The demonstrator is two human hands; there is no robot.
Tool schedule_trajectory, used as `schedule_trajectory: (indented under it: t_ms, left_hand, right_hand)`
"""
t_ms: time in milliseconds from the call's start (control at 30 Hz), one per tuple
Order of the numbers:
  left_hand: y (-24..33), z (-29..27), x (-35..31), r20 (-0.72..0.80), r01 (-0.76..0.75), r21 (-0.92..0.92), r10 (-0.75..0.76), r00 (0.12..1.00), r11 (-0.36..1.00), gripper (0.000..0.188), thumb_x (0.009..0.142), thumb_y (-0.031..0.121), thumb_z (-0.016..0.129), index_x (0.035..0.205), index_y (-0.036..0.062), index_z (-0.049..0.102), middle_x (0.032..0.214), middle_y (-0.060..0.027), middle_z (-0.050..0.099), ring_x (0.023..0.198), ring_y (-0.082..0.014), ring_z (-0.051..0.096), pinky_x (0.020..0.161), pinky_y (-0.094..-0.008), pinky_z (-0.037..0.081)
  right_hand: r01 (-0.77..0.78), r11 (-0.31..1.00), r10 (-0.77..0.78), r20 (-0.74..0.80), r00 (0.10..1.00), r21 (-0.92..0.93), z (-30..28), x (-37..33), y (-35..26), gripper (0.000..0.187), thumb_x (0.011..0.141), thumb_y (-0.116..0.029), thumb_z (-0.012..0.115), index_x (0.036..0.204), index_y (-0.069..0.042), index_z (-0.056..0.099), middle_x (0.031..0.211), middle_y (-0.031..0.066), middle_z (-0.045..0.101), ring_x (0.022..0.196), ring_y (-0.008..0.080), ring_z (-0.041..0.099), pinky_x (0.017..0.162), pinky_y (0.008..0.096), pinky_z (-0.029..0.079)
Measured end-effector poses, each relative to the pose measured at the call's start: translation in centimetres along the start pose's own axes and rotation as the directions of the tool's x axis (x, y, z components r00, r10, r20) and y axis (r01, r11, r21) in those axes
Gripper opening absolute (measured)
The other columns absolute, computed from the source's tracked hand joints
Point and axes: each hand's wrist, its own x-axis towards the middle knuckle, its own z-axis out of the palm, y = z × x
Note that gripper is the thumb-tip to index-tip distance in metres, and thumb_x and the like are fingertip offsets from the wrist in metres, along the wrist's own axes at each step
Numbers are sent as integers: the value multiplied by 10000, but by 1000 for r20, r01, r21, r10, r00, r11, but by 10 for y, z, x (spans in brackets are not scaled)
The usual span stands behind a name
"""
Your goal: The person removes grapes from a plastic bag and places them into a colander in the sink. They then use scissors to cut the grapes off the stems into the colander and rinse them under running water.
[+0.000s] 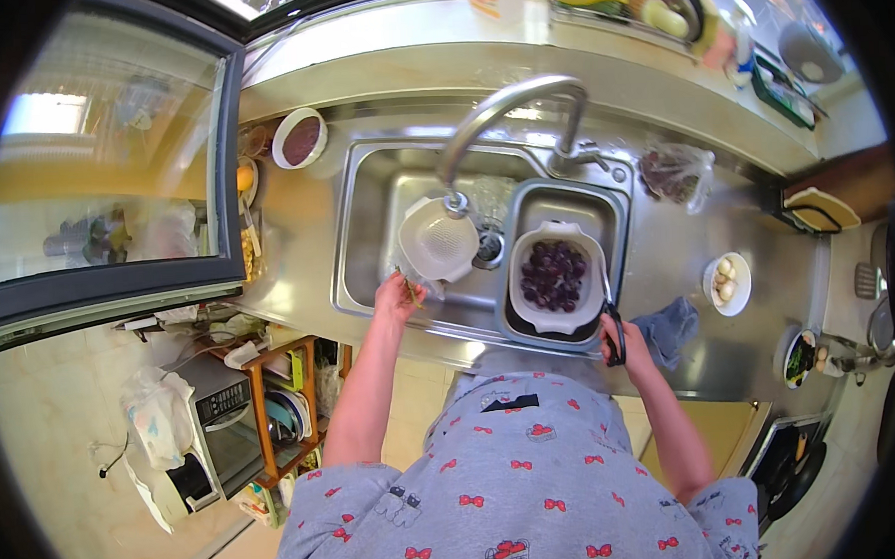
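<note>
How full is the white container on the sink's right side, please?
Partly full: dark round fruits lie in the white container, while its upper walls show bare.

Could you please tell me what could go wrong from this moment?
The scissors in the right hand point forward close to the right side of the bowl of dark grapes; a slip might nick a grape or bump the bowl. The left hand holds a thin stem by the front of the sink; if dropped, it could perhaps wash toward the drain.
</note>
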Motion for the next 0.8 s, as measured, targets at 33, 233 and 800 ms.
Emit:
schedule_trajectory:
  t_ms: [33, 233, 800]
  left_hand:
    - [14, -5, 13, 1, -47, 73, 47, 999, 996, 122, 994, 153, 525, 1109, 119, 505, 834, -98, 596, 702, -250, 597, 775, -495, 575]
    - [93, 8, 81, 174, -349, 93, 330, 928, 932, 353, 921, 125, 601, 1250, 111, 475, 899, -71, 613, 850, -237, 616, 809, -430, 529]
    - [-117, 192, -26, 977, -910, 100, -133, 166, -402, 202, 845, 52, 575, 1035, 69, 643, 1025, -160, 603, 992, -359, 601, 823, -439, 510]
  right_hand:
    - [-10, 1000, 11, -32, 999, 30, 9, 0, -2, 464, 954, -487, 585, 808, -48, 555, 538, 31, 521, 448, 135, 517, 457, 275, 435]
    - [-44, 964, 104, -220, 970, 261, 59, -1, 4, 501, 945, -547, 561, 846, -56, 557, 556, 32, 527, 475, 151, 527, 481, 298, 450]
    - [160, 906, 24, -426, 905, 391, 139, -49, 65, 404, 966, -431, 599, 826, -54, 563, 556, 23, 545, 458, 104, 534, 445, 238, 394]
